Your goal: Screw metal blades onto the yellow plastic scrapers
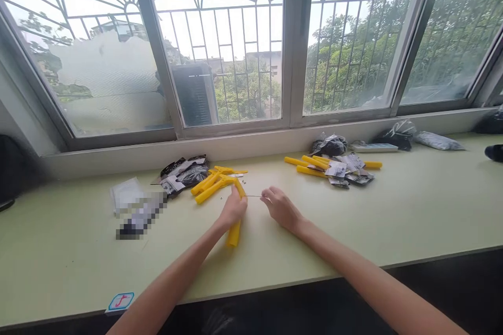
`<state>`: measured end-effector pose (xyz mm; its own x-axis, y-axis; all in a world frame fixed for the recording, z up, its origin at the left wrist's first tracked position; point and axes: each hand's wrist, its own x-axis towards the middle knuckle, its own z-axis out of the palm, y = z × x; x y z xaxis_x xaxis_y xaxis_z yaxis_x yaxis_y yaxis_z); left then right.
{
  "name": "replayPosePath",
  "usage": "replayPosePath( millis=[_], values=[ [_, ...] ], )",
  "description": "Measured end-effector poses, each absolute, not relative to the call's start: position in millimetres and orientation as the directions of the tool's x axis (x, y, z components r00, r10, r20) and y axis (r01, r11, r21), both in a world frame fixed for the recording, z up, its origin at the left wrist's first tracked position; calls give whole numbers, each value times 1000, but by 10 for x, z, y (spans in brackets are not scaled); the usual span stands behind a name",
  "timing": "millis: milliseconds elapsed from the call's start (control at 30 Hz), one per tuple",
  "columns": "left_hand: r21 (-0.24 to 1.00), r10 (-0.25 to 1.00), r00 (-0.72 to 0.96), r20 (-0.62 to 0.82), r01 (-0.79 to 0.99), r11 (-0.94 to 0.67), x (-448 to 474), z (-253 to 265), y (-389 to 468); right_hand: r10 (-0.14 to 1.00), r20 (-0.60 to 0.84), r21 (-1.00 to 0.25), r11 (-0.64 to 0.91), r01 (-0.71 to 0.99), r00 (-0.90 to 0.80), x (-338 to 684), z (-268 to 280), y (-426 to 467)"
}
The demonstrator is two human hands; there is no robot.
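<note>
My left hand (231, 208) is wrapped round a yellow plastic handle (233, 235), whose thick tube end sticks out below the fist. To its right, my right hand (281, 209) pinches a thin metal rod (254, 196) between its fingertips. The rod runs level across to the yellow handle; its far tip is hidden at my left hand, so whether it sits in a hole cannot be made out. Just left of my left hand lie more yellow handles (212, 188) with forked heads. Tiny metal bits (244, 182) are scattered near them.
Black plastic packets (186, 174) and a clear bag (128, 194) lie to the left. Yellow tubes (310, 170) with labelled packets (349, 167) are on the right. Further bags (438, 141) line the windowsill (251, 141). The pale green table's (294, 277) front edge is close to my forearms.
</note>
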<state>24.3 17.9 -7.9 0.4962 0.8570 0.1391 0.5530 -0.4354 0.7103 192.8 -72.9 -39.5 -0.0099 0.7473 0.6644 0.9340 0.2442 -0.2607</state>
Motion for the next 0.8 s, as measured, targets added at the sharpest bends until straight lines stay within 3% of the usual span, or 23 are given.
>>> replayPosePath(
  millis=[67,167,367,600,800],
  values=[
    [679,883,452,127,609,-410,318,-67,236,798,583,-425,140,894,152,1934,-425,-581],
    [647,901,418,113,658,-386,397,-60,289,836,489,-520,51,853,248,1975,-455,-415],
    [641,903,410,125,662,-389,393,-72,279,745,635,-596,304,744,204,2029,-455,-421],
    [658,901,414,131,644,-391,397,-92,288,815,502,-665,151,731,288,1965,-440,-465],
    [658,902,411,134,644,-391,400,-80,281,732,623,-655,295,696,277,1941,-417,-500]
  ],
)
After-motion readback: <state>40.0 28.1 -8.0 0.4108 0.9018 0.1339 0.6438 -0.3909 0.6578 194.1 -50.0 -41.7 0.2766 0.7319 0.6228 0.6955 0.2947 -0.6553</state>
